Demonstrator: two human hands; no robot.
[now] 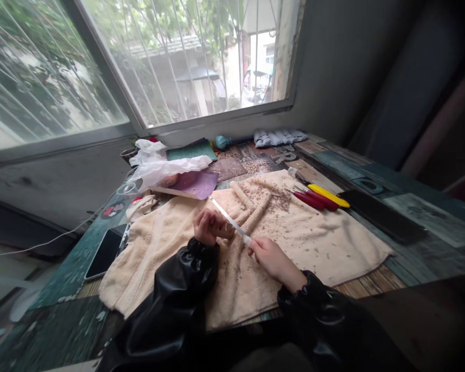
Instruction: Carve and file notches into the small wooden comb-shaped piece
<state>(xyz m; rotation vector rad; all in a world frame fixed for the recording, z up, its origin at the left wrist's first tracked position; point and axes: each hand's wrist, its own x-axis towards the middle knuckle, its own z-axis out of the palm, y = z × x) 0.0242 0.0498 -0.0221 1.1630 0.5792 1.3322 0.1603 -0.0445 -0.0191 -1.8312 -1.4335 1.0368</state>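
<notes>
My right hand (270, 258) grips the near end of a narrow, flat, whitish blade-like strip (229, 218), which points away to the upper left. Its exact kind cannot be made out. Close beside the strip, my left hand (210, 226) is closed with the fingers curled in; whatever it holds is hidden. Both hands are just over a beige towel (151, 248) spread on the table. Brown shavings (269, 200) lie scattered across the towel, thickest beyond my right hand.
Red-handled tools (312, 200) and a yellow-handled tool (328, 196) lie at the towel's right, beside a dark flat object (380, 214). A phone (106, 252) is at the left. Purple sandpaper-like sheet (196, 184), white plastic bag (166, 168) and striped cloth bundle (279, 138) are farther back.
</notes>
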